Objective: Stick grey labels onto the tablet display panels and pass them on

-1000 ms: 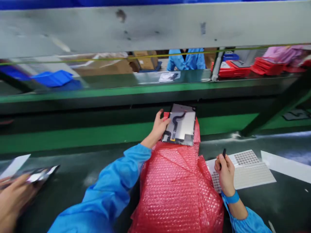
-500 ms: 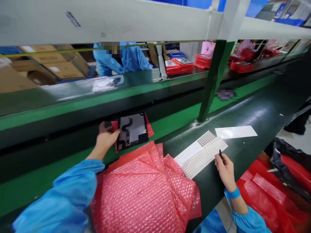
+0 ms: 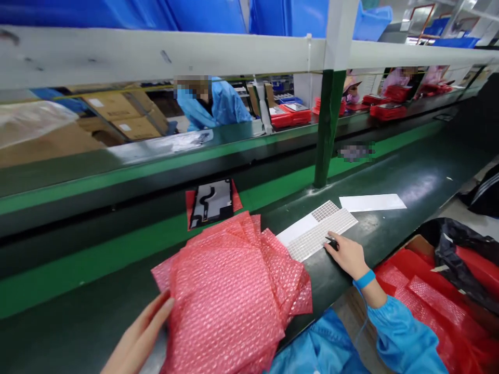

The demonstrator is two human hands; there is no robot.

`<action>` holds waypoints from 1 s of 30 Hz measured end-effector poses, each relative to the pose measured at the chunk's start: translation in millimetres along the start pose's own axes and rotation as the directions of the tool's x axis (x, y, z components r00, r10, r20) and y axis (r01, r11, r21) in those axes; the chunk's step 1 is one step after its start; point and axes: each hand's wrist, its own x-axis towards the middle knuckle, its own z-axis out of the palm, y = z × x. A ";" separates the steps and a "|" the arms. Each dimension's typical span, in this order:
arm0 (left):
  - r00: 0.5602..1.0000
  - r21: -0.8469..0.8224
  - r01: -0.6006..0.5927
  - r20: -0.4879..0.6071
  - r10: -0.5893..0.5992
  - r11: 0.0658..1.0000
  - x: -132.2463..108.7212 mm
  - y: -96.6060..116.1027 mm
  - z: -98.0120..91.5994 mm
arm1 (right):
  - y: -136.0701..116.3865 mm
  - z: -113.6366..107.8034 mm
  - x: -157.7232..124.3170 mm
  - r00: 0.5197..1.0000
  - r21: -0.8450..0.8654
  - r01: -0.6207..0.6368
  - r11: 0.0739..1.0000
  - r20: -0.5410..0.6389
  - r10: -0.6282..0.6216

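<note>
My left hand (image 3: pixel 145 326), fingers stretched out, is at the left edge of a stack of red bubble-wrap bags (image 3: pixel 226 291); whether it touches them I cannot tell. My right hand (image 3: pixel 349 254) grips a small black pointed tool (image 3: pixel 332 242) above a sheet of small labels (image 3: pixel 317 234). Part of the tool is hidden by the fingers. A second label sheet (image 3: pixel 300 228), partly bare white, lies under the first. Beyond the stack, a flat black-framed screen panel (image 3: pixel 218 200) with a curved black ribbon cable rests on a red bag (image 3: pixel 189 200).
A white paper strip (image 3: pixel 372 202) lies on the dark green bench (image 3: pixel 405 182) past the labels. A green post (image 3: pixel 329 130) rises from it. Red bags fill a box (image 3: pixel 424 296) at lower right. Across the line, a person in a blue smock (image 3: pixel 230 104) stands near red-wrapped stacks (image 3: pixel 290 117).
My left hand has left the screen panel and come back to the near left side of the bag stack. My right hand, with the black tool, has moved left over the label sheet.
</note>
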 end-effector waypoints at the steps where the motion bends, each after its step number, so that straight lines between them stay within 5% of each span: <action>1: 0.999 -0.057 0.020 0.040 -0.017 0.998 -13.6 -6.8 3.9 | -1.9 0.2 5.2 1.000 -0.002 0.017 1.000 0.007 -0.017; 3: 0.998 -0.169 0.048 0.037 -0.042 0.984 -32.7 -14.6 11.4 | -3.4 -0.8 16.1 0.998 0.011 0.055 0.998 0.016 -0.055; 8: 0.959 -0.202 0.099 -0.242 -0.148 0.974 -51.6 -26.0 10.5 | 3.0 -9.5 33.6 0.990 0.085 0.133 0.987 0.026 -0.136; 11: 0.971 -0.232 0.204 -0.078 -0.228 0.951 -62.1 -31.1 5.2 | -7.1 -9.0 34.2 0.985 0.195 0.166 0.967 0.023 -0.173; 14: 0.973 -0.253 0.219 0.126 -0.192 0.942 -72.1 -18.3 11.2 | -44.0 1.9 30.3 0.963 0.355 0.227 0.907 0.058 -0.264; 17: 0.984 -0.341 0.147 0.150 -0.100 0.928 -74.5 10.7 25.5 | -95.9 15.6 21.7 0.913 0.491 0.278 0.826 0.132 -0.386; 22: 0.933 -0.639 0.330 0.334 -0.135 0.695 -69.5 41.8 33.7 | -154.2 22.4 -4.3 0.855 0.614 0.282 0.737 0.188 -0.484; 25: 0.893 -0.641 0.426 0.412 -0.182 0.638 -67.6 36.3 27.3 | -167.8 22.1 -24.8 0.850 0.677 0.248 0.693 0.191 -0.490; 30: 0.903 -0.699 0.430 0.341 -0.263 0.571 -70.9 11.9 20.7 | -167.1 22.4 -36.1 0.858 0.758 0.182 0.626 0.189 -0.478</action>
